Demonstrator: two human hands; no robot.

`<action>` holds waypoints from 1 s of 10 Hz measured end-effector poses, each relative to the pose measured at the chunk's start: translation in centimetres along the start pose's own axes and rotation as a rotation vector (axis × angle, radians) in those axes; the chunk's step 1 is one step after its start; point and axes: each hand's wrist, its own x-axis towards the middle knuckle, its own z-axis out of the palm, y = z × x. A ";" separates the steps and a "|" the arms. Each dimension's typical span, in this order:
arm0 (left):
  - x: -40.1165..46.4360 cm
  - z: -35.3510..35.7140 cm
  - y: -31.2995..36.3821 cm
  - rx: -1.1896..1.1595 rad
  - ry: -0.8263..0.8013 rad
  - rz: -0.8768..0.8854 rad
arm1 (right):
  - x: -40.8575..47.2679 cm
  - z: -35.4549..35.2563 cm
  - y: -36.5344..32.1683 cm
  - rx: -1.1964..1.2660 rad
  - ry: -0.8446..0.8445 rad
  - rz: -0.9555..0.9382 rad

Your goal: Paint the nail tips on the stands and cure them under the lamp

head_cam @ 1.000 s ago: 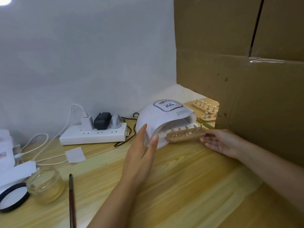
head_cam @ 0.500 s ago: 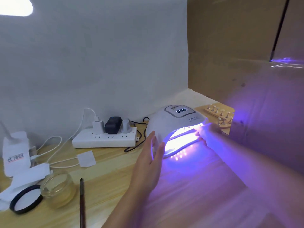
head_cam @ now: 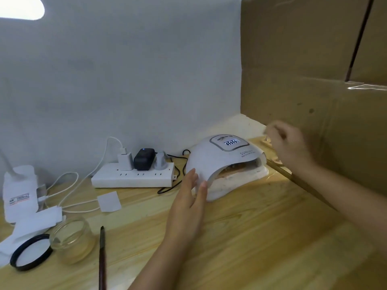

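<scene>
Just then the left hand [head_cam: 189, 197] lay flat against the near left flank of the curing lamp [head_cam: 226, 162], fingers straight and touching the white shell, holding nothing; I took it to be steadying the lamp so it would not slide on the desk [head_cam: 240, 237]. The right hand [head_cam: 288, 143] was out beyond the lamp's right side, close to the cardboard wall [head_cam: 314, 80], its fingers curled and smeared by motion. Whether that grip had closed on anything I could not tell. It hovered where a spare wooden stand [head_cam: 278, 163] peeked out from under the wrist, so it may have been reaching for the next stand.

Inside the lamp's mouth a wooden stand with nail tips [head_cam: 232, 170] sat on the base plate, only partly visible under the hood. The display on top showed digits, but no glow came from the opening.

Farther left, a power strip [head_cam: 134, 176] with three plugs stood against the wall, its cables trailing toward the lamp. Nearer me lay a brush [head_cam: 102, 256], a small glass jar [head_cam: 72, 239] beside its black-rimmed lid [head_cam: 30, 255], and some white packaging [head_cam: 21, 195]. The cardboard wall crowded the right hand's working room, and the spare stand sat tight in that corner.
</scene>
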 end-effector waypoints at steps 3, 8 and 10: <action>0.0 -0.3 0.3 -0.043 0.010 -0.006 | 2.8 4.6 -2.3 -0.360 -0.569 -0.033; -0.5 -0.5 0.3 -0.148 0.169 0.110 | 2.5 4.6 -3.8 -0.223 -0.496 0.240; -0.6 -0.5 0.5 -0.157 0.190 0.141 | -1.8 5.2 -5.2 0.104 0.029 0.230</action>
